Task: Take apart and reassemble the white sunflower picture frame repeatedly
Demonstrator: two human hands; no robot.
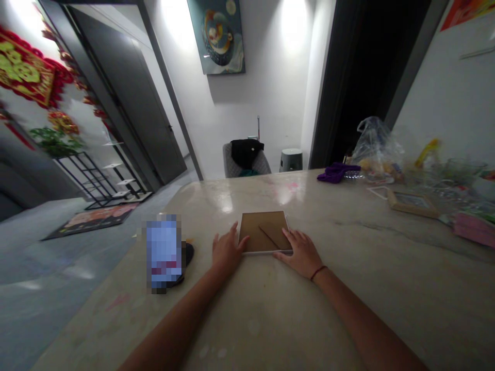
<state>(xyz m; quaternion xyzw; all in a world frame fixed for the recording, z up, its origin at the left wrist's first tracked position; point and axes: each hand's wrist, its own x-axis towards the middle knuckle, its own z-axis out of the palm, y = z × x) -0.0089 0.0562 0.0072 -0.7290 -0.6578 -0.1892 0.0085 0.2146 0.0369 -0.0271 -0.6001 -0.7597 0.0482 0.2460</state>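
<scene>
A flat picture frame [257,232] lies on the table in front of me, its brown backing board facing up and a thin white edge showing round it. A dark diagonal line crosses the board. My left hand [227,250] is at the frame's left side, thumb touching the near left corner and the other fingers spread beside the edge. At the near right corner, my right hand [303,252] grips the frame, with the thumb along the front edge and a fingertip on the board. A dark cord circles the right wrist.
Left of my arm, a phone-like device [164,252] with a blurred screen stands on the marbled table [251,319]. Rightward lie a purple cloth [336,172], a clear plastic bag [375,149], a wooden frame [412,202] and a pink packet [474,228]. Beyond the table is a chair [228,159].
</scene>
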